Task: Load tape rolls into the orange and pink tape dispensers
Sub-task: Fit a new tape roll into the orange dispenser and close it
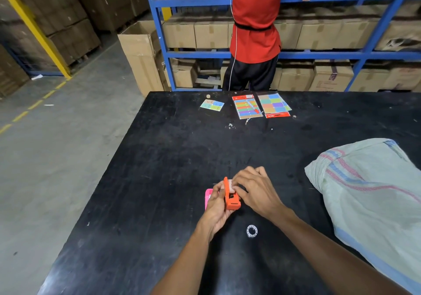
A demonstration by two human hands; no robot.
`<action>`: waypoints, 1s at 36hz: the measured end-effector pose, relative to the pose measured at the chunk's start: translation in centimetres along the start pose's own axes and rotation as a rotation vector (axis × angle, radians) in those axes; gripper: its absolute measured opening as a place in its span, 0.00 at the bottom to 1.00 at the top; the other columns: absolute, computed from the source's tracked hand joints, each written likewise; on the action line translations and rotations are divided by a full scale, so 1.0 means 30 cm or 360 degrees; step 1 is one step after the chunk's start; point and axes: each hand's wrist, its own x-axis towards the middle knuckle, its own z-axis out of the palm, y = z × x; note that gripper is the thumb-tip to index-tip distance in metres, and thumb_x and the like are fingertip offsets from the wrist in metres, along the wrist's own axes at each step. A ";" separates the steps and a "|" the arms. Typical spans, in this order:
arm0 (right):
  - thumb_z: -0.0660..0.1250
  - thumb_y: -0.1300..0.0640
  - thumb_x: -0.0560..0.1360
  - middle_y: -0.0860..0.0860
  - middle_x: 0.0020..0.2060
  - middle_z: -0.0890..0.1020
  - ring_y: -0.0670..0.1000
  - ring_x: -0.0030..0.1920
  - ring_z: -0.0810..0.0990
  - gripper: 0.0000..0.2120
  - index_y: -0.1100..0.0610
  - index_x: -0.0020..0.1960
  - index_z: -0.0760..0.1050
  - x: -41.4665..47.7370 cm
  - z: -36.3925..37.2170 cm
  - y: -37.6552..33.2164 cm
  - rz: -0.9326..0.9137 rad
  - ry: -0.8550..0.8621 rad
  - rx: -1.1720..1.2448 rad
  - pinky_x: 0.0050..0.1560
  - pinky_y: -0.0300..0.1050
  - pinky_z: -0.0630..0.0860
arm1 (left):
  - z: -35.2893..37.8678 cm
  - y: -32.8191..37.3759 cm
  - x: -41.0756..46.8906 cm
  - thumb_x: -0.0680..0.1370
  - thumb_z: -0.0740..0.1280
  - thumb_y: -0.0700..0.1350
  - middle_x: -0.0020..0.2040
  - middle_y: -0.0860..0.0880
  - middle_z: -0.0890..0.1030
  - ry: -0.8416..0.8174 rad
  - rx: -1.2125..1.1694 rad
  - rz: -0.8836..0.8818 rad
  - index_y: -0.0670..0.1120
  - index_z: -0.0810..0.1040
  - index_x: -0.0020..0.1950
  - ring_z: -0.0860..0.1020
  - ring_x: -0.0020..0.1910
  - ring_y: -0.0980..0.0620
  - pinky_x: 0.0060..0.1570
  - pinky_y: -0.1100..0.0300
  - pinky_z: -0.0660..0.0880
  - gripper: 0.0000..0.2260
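The orange tape dispenser (231,196) is held above the black table (173,158), near its front edge, gripped between both hands. The left hand (216,208) is closed around the dispenser's left side from below, thumb against the body. The right hand (256,191) is closed over the upper right of the dispenser, with its fingertips pressed on a pale tape roll (230,185) seated at the top of the dispenser; how far the roll sits inside cannot be determined. The dispenser's cutter end points toward the camera and slightly downward. The pink tape dispenser (208,198) lies on the table directly behind the left hand, mostly hidden by it; only its left edge shows. A second, clear tape roll (251,231) lies flat on the table near the right forearm, apart from both hands. A woven sack (373,194), pale green with pink and blue stripes, rests on the right side of the table. At the far edge lie a small multicoloured card (212,105) and two packs of coloured sticky notes (262,106), side by side. Beyond the table, a person in a red shirt (254,21) stands facing blue shelving (159,32) loaded with cardboard boxes (205,33).
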 end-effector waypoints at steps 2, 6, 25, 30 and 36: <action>0.67 0.53 0.76 0.42 0.44 0.81 0.47 0.48 0.75 0.05 0.49 0.42 0.79 -0.003 -0.011 -0.011 -0.0014 0.0028 0.0008 0.51 0.47 0.65 | 0.006 0.006 -0.001 0.77 0.67 0.44 0.46 0.44 0.83 0.0034 0.0005 0.0022 0.42 0.72 0.64 0.79 0.38 0.50 0.39 0.55 0.77 0.17; 0.69 0.53 0.76 0.43 0.41 0.79 0.47 0.46 0.74 0.05 0.50 0.42 0.79 -0.030 -0.023 -0.034 -0.0051 0.0088 0.0055 0.50 0.47 0.67 | 0.007 0.017 0.001 0.79 0.66 0.51 0.48 0.44 0.83 0.0034 -0.0012 0.0034 0.46 0.74 0.63 0.79 0.43 0.48 0.43 0.54 0.78 0.15; 0.72 0.57 0.74 0.46 0.37 0.73 0.50 0.39 0.70 0.07 0.53 0.38 0.77 -0.161 0.055 -0.090 -0.0013 0.0325 -0.0055 0.40 0.47 0.67 | 0.008 0.029 0.007 0.83 0.58 0.44 0.50 0.37 0.84 -0.0004 -0.0101 0.0041 0.44 0.73 0.65 0.83 0.44 0.45 0.37 0.56 0.82 0.12; 0.71 0.55 0.74 0.46 0.37 0.72 0.49 0.39 0.70 0.04 0.51 0.40 0.79 -0.161 0.078 -0.094 0.0037 0.0327 -0.0062 0.40 0.46 0.67 | 0.005 0.029 0.005 0.84 0.56 0.44 0.52 0.36 0.83 -0.0011 -0.0108 0.0045 0.45 0.72 0.65 0.83 0.43 0.45 0.34 0.58 0.81 0.12; 0.72 0.51 0.74 0.44 0.37 0.72 0.48 0.39 0.70 0.03 0.47 0.43 0.80 -0.205 0.108 -0.068 0.0057 0.0298 0.0039 0.41 0.44 0.65 | -0.009 0.022 0.031 0.84 0.56 0.45 0.58 0.35 0.81 -0.0033 -0.0058 0.0054 0.46 0.72 0.64 0.83 0.43 0.46 0.38 0.56 0.83 0.12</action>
